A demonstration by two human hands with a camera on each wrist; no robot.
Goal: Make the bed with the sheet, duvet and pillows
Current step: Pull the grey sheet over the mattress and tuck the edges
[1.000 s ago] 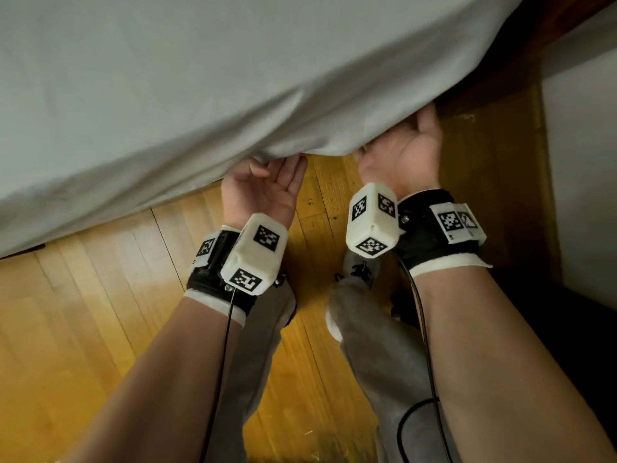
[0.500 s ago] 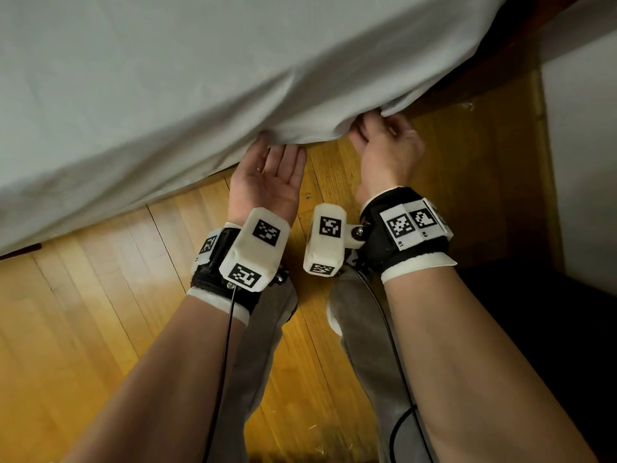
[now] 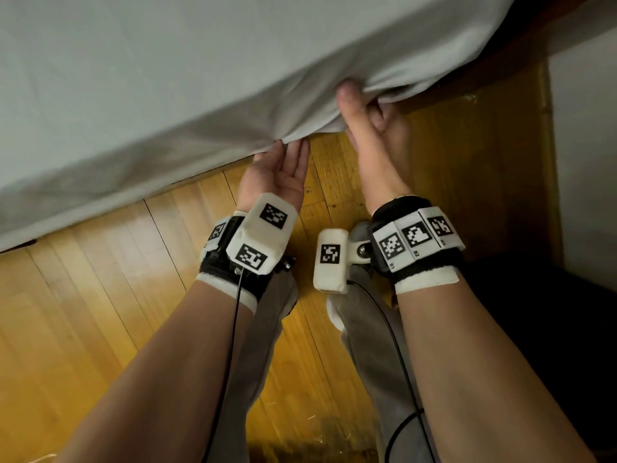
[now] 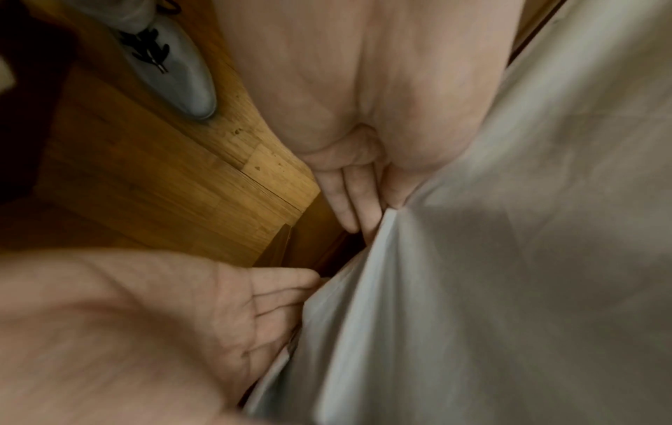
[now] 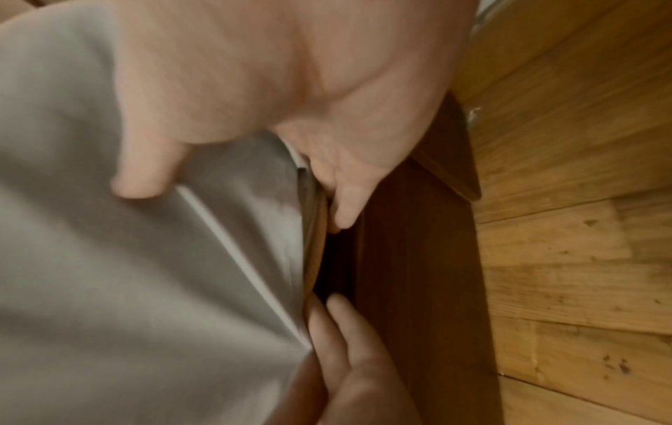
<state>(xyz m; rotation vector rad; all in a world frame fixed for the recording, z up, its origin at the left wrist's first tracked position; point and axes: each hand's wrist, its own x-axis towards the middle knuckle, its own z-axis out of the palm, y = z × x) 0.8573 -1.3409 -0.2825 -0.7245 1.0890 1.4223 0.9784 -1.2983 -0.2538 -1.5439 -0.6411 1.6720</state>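
- Head view: the sheet (image 3: 207,71) was a pale grey-white spread hanging off the bed side, with its lower edge just above the wooden floor (image 3: 100,295). The left hand (image 3: 277,175) was palm up right under that hanging edge, fingers straight and slipped beneath the fabric, so flat and relaxed, not clutching anything. The right hand (image 3: 374,128) was just to the right of it at the same edge, thumb lying on top of the sheet and the other fingers curled under, pinching a fold of it. Both wrists had black bands with white marker blocks. Grey trouser legs (image 3: 377,362) stood on the floor below the sheet edge.
- Left wrist view: pretty blurry, but the sheet (image 4: 491,258) filled the right side. The left hand (image 4: 225,310) was open-palmed against its edge, fingers (image 4: 283,283) straight and going in behind the fabric. The right hand (image 4: 363,138) sat further along the sheet edge, fingertips tucked in where the fabric bunched. A grey shoe (image 4: 174,72) was on the floor (image 4: 163,187), well away from the sheet.
- Right wrist view: also blurry. The sheet (image 5: 127,273) took up the left half, and a dark wooden bed frame (image 5: 407,273) ran right alongside it. The right hand (image 5: 309,86) had its thumb pressed on the sheet's face and its fingers down between sheet and frame. The left hand (image 5: 349,368) was lower along the same gap, fingers straight.
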